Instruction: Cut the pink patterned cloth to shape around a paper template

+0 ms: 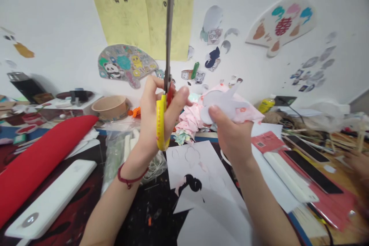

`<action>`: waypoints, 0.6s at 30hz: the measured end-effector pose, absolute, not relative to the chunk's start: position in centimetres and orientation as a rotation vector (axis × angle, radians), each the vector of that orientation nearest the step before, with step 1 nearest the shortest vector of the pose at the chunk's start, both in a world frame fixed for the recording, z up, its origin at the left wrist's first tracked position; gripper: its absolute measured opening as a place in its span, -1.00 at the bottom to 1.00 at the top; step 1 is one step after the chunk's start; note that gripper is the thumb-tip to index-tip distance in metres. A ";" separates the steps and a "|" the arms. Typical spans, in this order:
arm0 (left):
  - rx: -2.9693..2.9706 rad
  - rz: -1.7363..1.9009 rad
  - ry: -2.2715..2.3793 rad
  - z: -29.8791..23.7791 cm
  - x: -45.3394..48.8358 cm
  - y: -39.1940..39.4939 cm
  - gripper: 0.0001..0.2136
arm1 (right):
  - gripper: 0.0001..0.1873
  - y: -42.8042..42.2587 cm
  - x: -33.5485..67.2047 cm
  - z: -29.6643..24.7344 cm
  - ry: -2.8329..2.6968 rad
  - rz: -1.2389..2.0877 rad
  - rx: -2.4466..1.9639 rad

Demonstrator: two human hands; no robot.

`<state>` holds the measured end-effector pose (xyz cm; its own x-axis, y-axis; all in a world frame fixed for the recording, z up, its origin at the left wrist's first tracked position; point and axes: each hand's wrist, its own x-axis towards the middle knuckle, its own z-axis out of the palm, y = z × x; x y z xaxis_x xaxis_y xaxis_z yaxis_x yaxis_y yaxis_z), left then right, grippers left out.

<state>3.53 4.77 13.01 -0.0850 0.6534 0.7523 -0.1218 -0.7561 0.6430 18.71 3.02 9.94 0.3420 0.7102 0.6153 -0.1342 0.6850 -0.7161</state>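
While the left hand (154, 119) grips yellow-handled scissors (161, 123) upright, blades toward 12 o'clock, its fingers (181, 98) are clamped round the handles; the right hand (235, 136) sits at their 3 o'clock, pinched together on a white paper cutout (221, 105); crumpled pink paper (190, 117) lies just behind.

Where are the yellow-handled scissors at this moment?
In the head view, the yellow-handled scissors stand upright, blades up, gripped in the left hand, just left of the white paper cutout held in the right hand.
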 end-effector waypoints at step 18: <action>1.632 1.807 0.564 13.2 4.0 3.3 -0.58 | -0.83 3.2 18.2 9.9 -1.222 0.775 -0.542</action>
